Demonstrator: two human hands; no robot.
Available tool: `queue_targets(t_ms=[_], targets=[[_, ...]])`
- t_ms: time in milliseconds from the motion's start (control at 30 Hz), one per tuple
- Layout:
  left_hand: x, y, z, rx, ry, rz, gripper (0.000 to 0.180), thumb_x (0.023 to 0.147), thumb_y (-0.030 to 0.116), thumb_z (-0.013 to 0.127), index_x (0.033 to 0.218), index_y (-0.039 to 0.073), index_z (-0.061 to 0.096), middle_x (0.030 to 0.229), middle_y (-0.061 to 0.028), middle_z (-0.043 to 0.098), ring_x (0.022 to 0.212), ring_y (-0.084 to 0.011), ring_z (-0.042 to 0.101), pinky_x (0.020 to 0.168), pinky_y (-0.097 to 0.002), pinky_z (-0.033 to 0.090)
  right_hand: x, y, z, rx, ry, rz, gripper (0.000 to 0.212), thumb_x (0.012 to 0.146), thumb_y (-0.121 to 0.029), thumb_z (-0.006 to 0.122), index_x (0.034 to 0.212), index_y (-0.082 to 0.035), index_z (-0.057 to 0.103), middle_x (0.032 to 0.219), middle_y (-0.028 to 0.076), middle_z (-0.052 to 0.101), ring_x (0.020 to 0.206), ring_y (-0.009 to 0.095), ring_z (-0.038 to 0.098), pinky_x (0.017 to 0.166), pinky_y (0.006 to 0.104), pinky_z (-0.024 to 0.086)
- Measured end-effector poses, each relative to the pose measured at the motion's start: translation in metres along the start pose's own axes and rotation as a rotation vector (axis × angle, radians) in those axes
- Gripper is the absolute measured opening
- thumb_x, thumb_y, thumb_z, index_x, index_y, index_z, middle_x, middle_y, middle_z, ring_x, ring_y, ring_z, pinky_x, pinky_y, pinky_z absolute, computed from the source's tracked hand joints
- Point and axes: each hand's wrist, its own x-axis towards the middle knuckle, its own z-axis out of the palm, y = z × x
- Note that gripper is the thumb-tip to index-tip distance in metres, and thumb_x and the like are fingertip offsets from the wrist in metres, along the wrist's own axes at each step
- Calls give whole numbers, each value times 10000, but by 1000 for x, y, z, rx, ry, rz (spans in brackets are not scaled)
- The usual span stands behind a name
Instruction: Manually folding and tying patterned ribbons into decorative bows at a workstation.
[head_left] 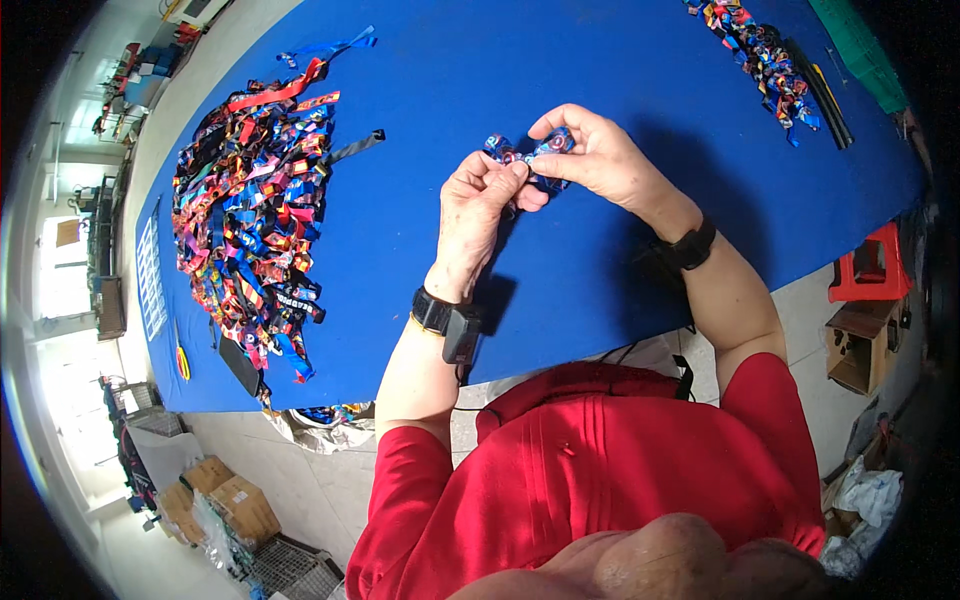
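Above the middle of a blue-covered table (420, 60), both hands pinch a blue patterned fabric strap (557, 142) with red and white marks, bent into small loops. My left hand (475, 205) grips it between thumb and fingers. Close beside it, fingertips nearly touching, my right hand (605, 165) pinches the other part, with a loop showing under its fingers. The fingers hide part of the strap, including any fitting on it. On the left lies a large heap of multicoloured straps (250, 225), many curled into loops, some with loose ends.
A narrower row of similar straps (765, 65) lies far right beside black rods (822, 100) and a green crate (862, 50). Yellow-handled scissors (183, 363) rest at the left edge. A red stool (872, 265) and cardboard box (858, 345) stand on the floor at right.
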Motion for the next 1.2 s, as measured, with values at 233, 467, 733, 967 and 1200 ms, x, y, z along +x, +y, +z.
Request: queue_targets(t_ms=[233,467,733,967,1200], targets=[[0,1,1,-9,27,-33,136,999,148,585,924,37,615,799,-62,693,685,-135,682,657,-246,535,-3,-9,4,-5,34,41,300,877,-80,714,1127,3,570,854,10,605,734,53,564,617,211,484],[1,-2,0,23,36,-9,77,976,90,607,975,20,638,848,-64,689,685,-117,660,646,-236,528,1,3,-2,-61,123,-50,328,840,-82,741,1106,7,571,867,27,612,749,72,573,622,239,496],[-1,3,-1,134,76,-30,103,959,51,607,1047,-1,618,867,-58,679,662,-95,624,627,-225,521,3,11,-10,-293,257,-9,322,796,-90,773,1053,-3,600,859,56,623,756,111,589,671,280,519],[-1,-1,2,566,115,18,66,932,40,615,974,0,644,867,-33,657,700,-73,599,645,-237,506,-1,5,-8,-482,233,70,265,843,-23,727,1050,-10,563,785,15,594,669,61,561,556,235,471],[-1,-2,5,770,121,345,114,895,17,603,978,22,681,968,-96,679,821,-172,645,743,-293,528,0,1,-7,-486,223,145,280,836,-22,726,1057,-9,555,772,31,590,619,74,548,523,243,456]])
